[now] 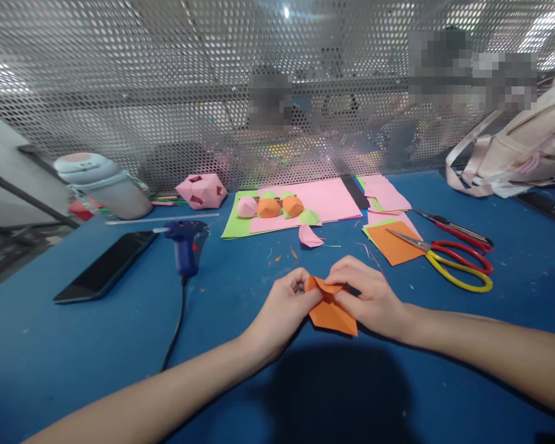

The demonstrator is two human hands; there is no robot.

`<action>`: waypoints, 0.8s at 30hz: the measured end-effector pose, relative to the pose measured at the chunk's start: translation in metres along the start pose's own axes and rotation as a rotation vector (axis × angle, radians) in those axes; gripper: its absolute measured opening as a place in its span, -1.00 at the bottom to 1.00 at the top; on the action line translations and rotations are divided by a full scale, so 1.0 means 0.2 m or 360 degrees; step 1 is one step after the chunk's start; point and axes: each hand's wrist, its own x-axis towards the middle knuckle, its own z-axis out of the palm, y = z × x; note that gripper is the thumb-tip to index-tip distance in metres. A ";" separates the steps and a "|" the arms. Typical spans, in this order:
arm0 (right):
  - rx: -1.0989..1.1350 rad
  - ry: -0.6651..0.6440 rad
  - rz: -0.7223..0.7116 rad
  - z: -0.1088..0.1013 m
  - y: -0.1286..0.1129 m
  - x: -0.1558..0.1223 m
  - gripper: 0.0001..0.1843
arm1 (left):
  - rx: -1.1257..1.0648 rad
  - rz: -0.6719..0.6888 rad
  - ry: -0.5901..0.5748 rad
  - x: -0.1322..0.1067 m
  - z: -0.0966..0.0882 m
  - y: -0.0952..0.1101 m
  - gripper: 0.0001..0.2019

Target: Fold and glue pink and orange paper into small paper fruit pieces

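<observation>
An orange sheet of paper (333, 316), partly folded, is pinched between both hands just above the blue table. My left hand (284, 306) grips its left side with thumb and fingers closed. On the upper right part, my right hand (367, 295) presses a fold with thumb and fingertips. The paper's lower edge hangs toward me; the fingers hide some of its upper part. Beyond the hands lies a small folded pink paper piece (311, 236), with thin paper scraps around it.
Folded paper domes (269, 208) rest on pink and green sheets (335, 200). Scissors (457, 256) overlap orange squares (398, 243), near a utility knife (460, 231). At left are a glue gun (185, 246), its cable, a phone (106, 266), a bottle (106, 185) and a pink paper polyhedron (202, 191).
</observation>
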 end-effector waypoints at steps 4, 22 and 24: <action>0.0020 -0.0040 -0.0082 0.00 0.01 0.00 -0.75 | -0.0136 -0.0006 -0.0059 0.00 0.00 0.01 -0.84; -0.0003 -0.0004 -0.0020 -0.01 0.00 0.01 -0.75 | -0.0125 0.0008 -0.0305 -0.01 -0.04 0.02 -0.75; -0.0008 0.0008 -0.0003 -0.02 0.00 0.01 -0.78 | -0.0083 0.0013 -0.0300 -0.01 -0.04 0.01 -0.73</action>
